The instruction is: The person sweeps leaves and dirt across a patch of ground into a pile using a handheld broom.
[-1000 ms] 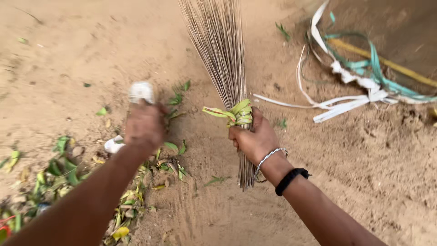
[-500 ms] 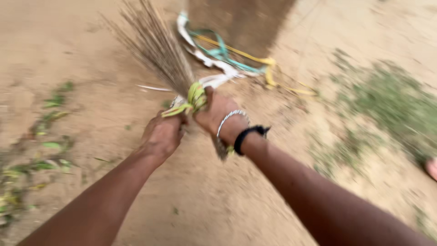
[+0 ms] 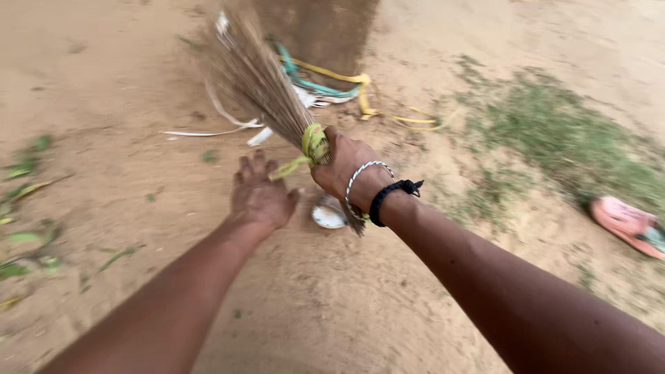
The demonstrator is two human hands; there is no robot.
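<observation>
— So, which step is this?
— Sweeping, I judge: the right hand is clenched round the broom at its green tie, bristles toward eleven o'clock.
— And the left hand?
— Spread open, holding nothing, at nine o'clock of the tie. Next calls for a firm grip.

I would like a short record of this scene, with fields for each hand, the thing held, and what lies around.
Right hand: right hand closed around the broom at its green tie
Left hand: left hand open, fingers spread, holding nothing, beside the broom
Wrist: silver bangle and black band on the right wrist
Ground: sandy soil
Nearby: small white object under the hands; coloured straps at a trunk; pink sandal; leaves at left
</observation>
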